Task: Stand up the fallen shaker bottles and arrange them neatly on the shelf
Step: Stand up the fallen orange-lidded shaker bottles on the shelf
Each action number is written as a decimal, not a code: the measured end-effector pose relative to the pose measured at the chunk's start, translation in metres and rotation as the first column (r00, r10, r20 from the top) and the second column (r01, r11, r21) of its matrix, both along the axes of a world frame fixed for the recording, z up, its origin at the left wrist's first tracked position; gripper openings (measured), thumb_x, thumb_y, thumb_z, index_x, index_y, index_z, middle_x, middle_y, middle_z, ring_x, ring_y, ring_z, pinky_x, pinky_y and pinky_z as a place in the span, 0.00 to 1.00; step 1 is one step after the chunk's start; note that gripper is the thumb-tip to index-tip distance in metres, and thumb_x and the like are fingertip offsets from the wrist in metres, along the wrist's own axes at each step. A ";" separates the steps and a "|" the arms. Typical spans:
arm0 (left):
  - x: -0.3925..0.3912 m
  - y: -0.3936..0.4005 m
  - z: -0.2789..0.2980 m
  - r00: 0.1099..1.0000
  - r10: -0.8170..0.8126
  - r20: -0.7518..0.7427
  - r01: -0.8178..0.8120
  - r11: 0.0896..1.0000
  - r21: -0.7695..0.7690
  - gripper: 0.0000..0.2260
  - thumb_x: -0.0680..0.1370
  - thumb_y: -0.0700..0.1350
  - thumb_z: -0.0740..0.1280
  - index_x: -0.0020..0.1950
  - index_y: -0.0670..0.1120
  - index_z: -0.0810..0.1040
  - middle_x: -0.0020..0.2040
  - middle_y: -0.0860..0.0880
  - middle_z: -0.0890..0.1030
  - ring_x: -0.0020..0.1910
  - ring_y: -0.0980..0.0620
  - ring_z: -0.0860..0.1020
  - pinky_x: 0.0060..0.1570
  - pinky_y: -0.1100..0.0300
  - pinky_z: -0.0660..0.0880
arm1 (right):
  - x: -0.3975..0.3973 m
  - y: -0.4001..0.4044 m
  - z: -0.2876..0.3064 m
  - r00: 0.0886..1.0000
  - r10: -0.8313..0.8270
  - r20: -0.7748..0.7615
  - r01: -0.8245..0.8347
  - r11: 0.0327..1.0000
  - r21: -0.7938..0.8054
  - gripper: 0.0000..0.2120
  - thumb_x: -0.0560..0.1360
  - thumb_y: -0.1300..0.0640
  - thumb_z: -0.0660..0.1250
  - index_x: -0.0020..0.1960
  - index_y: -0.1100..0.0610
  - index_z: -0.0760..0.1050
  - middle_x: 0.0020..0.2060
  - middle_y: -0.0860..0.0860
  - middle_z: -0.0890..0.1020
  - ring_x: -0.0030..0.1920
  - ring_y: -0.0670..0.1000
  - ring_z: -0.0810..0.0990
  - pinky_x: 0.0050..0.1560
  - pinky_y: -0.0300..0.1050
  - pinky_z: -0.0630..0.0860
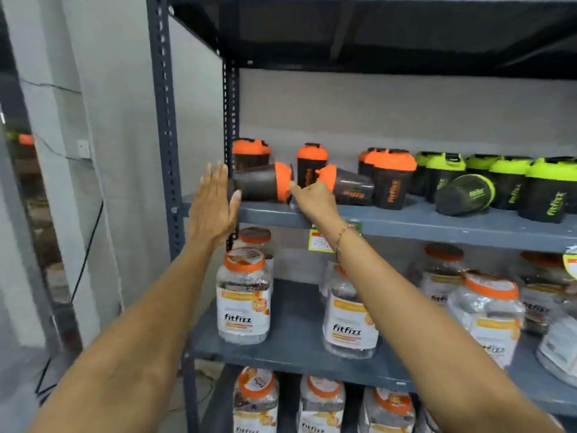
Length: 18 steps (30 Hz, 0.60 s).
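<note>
On the grey shelf [406, 223] a black shaker bottle with an orange lid [262, 182] lies on its side at the left end. My left hand [214, 204] is flat and open against its base. My right hand [312, 198] touches the orange lid with the thumb and holds nothing. A second orange-lidded bottle [349, 184] lies fallen just right of my right hand. A green-lidded bottle [465, 193] lies tipped over further right. Other orange-lidded shakers [393, 179] and green-lidded shakers [549, 189] stand upright.
A dark perforated upright post [165, 120] stands left of the shelf, with a grey wall panel behind. Several clear Fitfizz jars [243, 298] with orange lids fill the lower shelves. A yellow price tag [320, 240] hangs on the shelf edge under my right wrist.
</note>
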<state>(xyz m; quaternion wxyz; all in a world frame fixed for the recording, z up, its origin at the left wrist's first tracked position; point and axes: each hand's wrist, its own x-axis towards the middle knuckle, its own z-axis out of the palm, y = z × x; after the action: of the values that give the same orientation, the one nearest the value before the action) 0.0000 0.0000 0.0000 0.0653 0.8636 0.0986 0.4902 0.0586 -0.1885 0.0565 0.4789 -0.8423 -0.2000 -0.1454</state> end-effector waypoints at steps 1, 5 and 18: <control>-0.001 0.007 -0.006 1.000 0.019 -0.016 -0.019 1.000 -0.011 0.27 0.82 0.53 0.50 0.78 0.40 0.54 0.78 0.43 0.54 0.78 0.48 0.49 0.75 0.58 0.43 | 0.004 0.012 -0.003 0.999 0.014 -0.052 -0.013 1.000 0.026 0.21 0.75 0.45 0.64 0.34 0.62 0.76 0.41 0.64 0.82 0.48 0.60 0.81 0.46 0.48 0.72; -0.001 0.032 -0.030 0.997 0.041 -0.067 -0.039 0.999 0.037 0.24 0.82 0.50 0.54 0.74 0.39 0.62 0.74 0.41 0.66 0.75 0.44 0.60 0.75 0.51 0.51 | 0.018 0.044 -0.006 0.993 -0.021 -0.117 0.039 0.988 0.149 0.43 0.67 0.35 0.68 0.63 0.72 0.70 0.60 0.65 0.77 0.61 0.62 0.77 0.53 0.49 0.72; 0.016 0.051 -0.046 0.995 0.029 0.096 -0.039 0.994 0.107 0.19 0.79 0.52 0.53 0.58 0.39 0.75 0.52 0.42 0.77 0.55 0.42 0.75 0.70 0.50 0.59 | -0.003 0.091 0.016 0.726 0.184 0.662 0.306 0.776 -0.551 0.35 0.69 0.54 0.74 0.71 0.58 0.63 0.71 0.56 0.65 0.69 0.58 0.65 0.65 0.53 0.66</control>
<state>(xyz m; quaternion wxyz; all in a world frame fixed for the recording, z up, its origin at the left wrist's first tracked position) 0.0162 0.0509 -0.0463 0.0146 0.8398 0.0833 0.5362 0.0555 -0.0977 0.0724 0.0566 -0.8435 -0.3688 -0.3865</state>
